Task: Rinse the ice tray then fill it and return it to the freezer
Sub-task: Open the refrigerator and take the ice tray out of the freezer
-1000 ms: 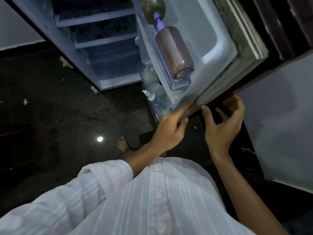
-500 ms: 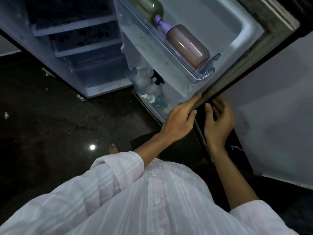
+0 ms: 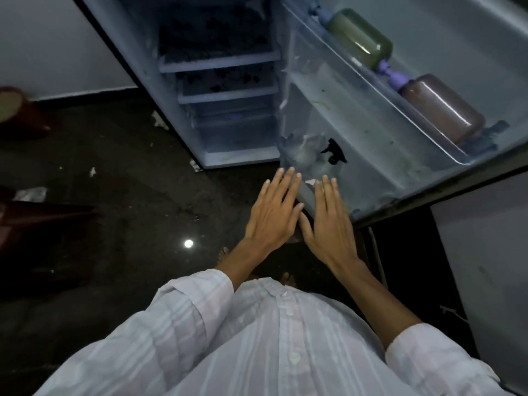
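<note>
The fridge [image 3: 183, 90] stands open ahead of me, its shelves [image 3: 220, 62] dim and bluish. Its door [image 3: 400, 172] swings out to the right with the inner racks facing me. My left hand [image 3: 274, 215] and my right hand [image 3: 328, 221] are side by side, flat, fingers spread, held in front of the door's lower corner. Neither hand holds anything. The right hand's fingertips overlap the lowest door rack; I cannot tell if they touch it. No ice tray is in view.
A green bottle [image 3: 360, 41] and a brown bottle [image 3: 443, 110] with purple caps lie in the upper door rack. Small bottles [image 3: 311, 152] sit in the lower rack. The dark floor [image 3: 120, 212] spreads left; a reddish stool [image 3: 20, 112] stands far left. A white wall [image 3: 485, 252] is on the right.
Both hands have come off the door's lower edge and moved left, now flat and spread. The door has swung wider open to the right and my view has shifted right.
</note>
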Demonstrator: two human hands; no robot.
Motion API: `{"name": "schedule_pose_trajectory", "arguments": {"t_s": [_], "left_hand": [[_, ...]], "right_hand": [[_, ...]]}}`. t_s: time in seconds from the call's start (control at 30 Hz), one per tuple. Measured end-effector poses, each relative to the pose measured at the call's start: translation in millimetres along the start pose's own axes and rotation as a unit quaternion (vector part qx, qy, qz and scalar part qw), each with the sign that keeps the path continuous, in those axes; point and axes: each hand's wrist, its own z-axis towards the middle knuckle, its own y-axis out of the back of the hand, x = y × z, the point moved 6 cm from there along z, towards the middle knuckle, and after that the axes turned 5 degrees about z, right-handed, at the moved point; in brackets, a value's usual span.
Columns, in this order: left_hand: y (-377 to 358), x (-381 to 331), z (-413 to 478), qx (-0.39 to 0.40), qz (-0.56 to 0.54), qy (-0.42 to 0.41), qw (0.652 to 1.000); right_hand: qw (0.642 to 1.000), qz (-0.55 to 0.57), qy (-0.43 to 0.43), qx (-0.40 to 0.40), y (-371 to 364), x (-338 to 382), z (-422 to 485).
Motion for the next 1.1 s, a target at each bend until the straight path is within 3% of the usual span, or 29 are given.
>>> {"name": "schedule_pose_trajectory", "arguments": {"t_s": [0.2,0.4,0.83,1.1], "left_hand": [[24,70,12,0.018,0.053,0.096,0.994],[60,143,48,0.003,0.075,0.159,0.984],[141,293,193,-0.112,0.092,0.149,0.978],[170,366,301,-0.182,0.044,0.203,0.961]], "right_hand": [[0.996,-0.053,0.043,0.057,-26,44,64],[0.995,-0.042,0.080,0.054,-34,87,140],[0.988,-0.033,0.136,-0.060,-16,176,343],[0.975,-0.037,0.191,-0.105,-7,208,489]]}}
